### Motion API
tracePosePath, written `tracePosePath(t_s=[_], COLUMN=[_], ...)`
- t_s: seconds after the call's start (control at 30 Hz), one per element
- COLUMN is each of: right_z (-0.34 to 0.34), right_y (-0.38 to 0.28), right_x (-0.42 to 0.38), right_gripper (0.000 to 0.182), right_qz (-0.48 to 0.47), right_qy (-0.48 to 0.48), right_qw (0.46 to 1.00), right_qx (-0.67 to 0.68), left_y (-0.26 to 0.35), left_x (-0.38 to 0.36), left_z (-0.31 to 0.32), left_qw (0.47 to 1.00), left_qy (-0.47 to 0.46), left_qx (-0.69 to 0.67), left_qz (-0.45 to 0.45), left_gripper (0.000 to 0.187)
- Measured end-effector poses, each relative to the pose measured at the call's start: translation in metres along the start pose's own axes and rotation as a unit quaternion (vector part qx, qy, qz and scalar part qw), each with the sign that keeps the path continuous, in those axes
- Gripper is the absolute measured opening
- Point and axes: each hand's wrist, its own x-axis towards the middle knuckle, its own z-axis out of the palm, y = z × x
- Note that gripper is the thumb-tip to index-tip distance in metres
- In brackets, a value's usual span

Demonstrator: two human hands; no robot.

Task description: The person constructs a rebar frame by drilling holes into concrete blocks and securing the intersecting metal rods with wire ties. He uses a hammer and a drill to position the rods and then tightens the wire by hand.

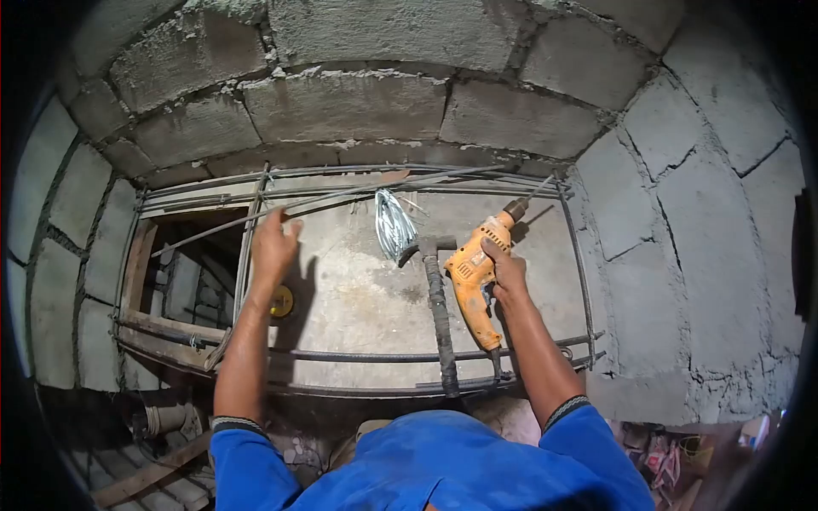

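Note:
My right hand (504, 268) grips a yellow electric drill (474, 274) by its body, the chuck and bit (521, 204) pointing up and to the right toward the far rebar. My left hand (274, 245) reaches forward onto a long steel bar (256, 217) that lies slanted across the rebar frame, fingers curled over it. A hammer (436, 289) with a dark wrapped handle lies on the concrete between my hands. A bundle of tie wire (394, 223) rests just above the hammer head.
A rebar frame (383, 356) borders a concrete slab (358, 298). A small yellow round object (282, 301) lies by my left forearm. A dark opening (192, 281) drops away at the left. Hollow-block walls (682, 238) close in behind and to the right.

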Motion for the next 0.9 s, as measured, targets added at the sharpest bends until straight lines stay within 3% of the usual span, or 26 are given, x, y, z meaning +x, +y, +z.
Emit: tracePosePath(t_s=[0.1,0.17,0.23,0.3,0.53,0.6,0.7,0.77,0.9], right_z=[-0.008,-0.006,-0.001,-0.004,0.006,-0.005,-0.012,-0.005,-0.002], right_y=[0.021,0.024,0.014,0.013,-0.021,-0.023,-0.025,-0.028,-0.024], right_x=[0.021,0.022,0.013,0.019,0.007,0.010,0.005,-0.003,-0.003], right_gripper=[0.044,0.051,0.063,0.064,0.068,0.067,0.059,0.056,0.067], right_qz=[0.018,0.027,0.027,0.037,0.093,0.112,0.167,0.139,0.088], right_qy=[0.005,0.034,0.043,0.041,0.025,0.006,-0.026,-0.028,-0.009], right_qw=[0.999,0.999,0.995,0.988,0.942,0.939,0.938,0.935,0.907], right_qx=[0.030,-0.006,-0.081,-0.144,-0.322,-0.326,-0.303,-0.324,-0.412], left_y=[-0.033,-0.052,-0.069,-0.063,-0.083,-0.091,-0.101,-0.101,-0.093], left_x=[0.023,0.044,0.055,0.059,0.072,0.079,0.075,0.066,0.046], left_z=[0.010,0.013,0.023,0.020,0.036,0.036,0.034,0.021,-0.021], left_qw=[0.981,0.961,0.966,0.970,0.978,0.986,0.986,0.987,0.992], left_qy=[0.074,0.044,0.000,-0.091,-0.100,-0.135,-0.143,-0.126,-0.062], left_qx=[0.137,0.194,0.180,0.180,0.124,0.036,0.009,0.022,0.000], left_qz=[0.115,0.192,0.185,0.135,0.133,0.089,0.088,0.097,0.114], left_gripper=[0.045,0.046,0.044,0.039,0.031,0.030,0.027,0.025,0.024])
